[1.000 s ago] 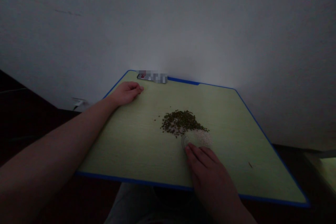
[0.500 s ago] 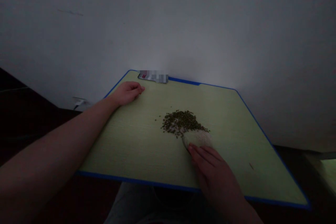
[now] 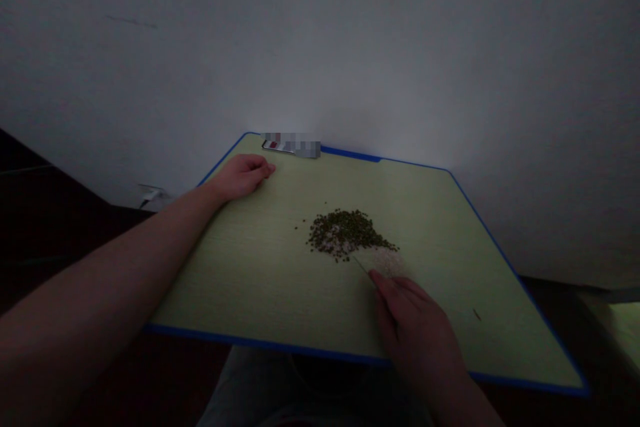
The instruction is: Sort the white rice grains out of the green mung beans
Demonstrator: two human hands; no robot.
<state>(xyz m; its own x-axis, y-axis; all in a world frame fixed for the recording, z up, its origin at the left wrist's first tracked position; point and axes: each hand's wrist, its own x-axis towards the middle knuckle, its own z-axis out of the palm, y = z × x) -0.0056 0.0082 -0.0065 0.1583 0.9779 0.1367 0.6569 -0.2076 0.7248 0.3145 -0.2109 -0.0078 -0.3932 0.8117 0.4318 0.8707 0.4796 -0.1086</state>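
My right hand (image 3: 415, 320) grips a thin flat card (image 3: 362, 265), seen nearly edge-on, with its tip at the lower edge of the pile. The pile is small dark green beans (image 3: 345, 230), looking like mung beans, mixed with pale grains. Beside it, just beyond my right fingertips, lies a heap of pale grains (image 3: 387, 260) that look like rice. My left hand (image 3: 243, 175) rests on the table at the far left, fingers curled in, with nothing seen in them.
A pale yellow-green table (image 3: 250, 280) with a blue rim stands against a grey wall (image 3: 350, 47). A phone (image 3: 280, 147), partly blurred out, lies at the back edge. A small dark sliver (image 3: 477, 315) lies at the right. A plug (image 3: 150, 195) shows at the wall, left.
My right hand has turned and drawn slightly back to the right. The card, earlier showing its broad face over the pale grains, is now nearly edge-on. My left hand stays put.
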